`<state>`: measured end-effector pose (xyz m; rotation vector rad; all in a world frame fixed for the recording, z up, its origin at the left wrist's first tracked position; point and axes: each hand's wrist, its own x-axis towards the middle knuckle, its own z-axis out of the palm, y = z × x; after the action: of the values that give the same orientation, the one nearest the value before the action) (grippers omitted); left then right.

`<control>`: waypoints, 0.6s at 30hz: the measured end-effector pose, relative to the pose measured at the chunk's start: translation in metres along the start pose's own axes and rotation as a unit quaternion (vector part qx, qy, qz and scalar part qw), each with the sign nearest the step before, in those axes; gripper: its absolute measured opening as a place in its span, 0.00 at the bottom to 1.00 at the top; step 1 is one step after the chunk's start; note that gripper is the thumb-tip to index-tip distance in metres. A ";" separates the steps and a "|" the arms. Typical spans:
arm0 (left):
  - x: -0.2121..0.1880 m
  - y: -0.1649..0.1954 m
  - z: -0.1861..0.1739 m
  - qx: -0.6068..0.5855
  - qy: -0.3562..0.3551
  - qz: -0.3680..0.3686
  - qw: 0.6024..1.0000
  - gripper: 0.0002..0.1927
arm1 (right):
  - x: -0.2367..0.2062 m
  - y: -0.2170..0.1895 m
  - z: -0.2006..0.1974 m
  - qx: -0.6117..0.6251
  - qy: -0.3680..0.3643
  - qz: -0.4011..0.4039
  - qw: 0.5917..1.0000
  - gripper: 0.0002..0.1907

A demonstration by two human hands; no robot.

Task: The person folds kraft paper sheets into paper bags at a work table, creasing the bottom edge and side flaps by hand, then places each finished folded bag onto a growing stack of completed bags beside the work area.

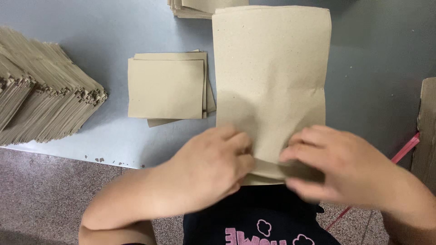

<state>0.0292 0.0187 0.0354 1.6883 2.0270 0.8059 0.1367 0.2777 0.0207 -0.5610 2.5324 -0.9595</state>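
We see the left hand (pixel 213 168) and right hand (pixel 338 165) both gripping the near end of a tall stack of tan paper sheets (pixel 271 77) at the near edge of the grey table (pixel 377 59). A smaller folded stack (pixel 168 88) lies just left. A large fanned pile (pixel 41 90) occupies the table's left edge.
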 end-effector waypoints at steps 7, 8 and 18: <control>-0.013 -0.009 -0.001 -0.071 0.047 0.021 0.996 0.15 | -0.029 0.004 0.008 -0.087 0.103 -0.016 0.991 0.30; -0.013 -0.015 -0.001 -0.024 0.082 0.028 0.996 0.19 | -0.032 0.007 0.007 -0.073 0.098 -0.018 0.992 0.30; -0.020 -0.036 0.016 0.016 0.152 0.005 0.988 0.17 | -0.024 0.039 0.003 -0.031 0.132 -0.093 0.986 0.24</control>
<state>0.0157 -0.0020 -0.0012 1.6789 2.2401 1.0975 0.1492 0.3149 -0.0034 -0.7436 2.7905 -1.0870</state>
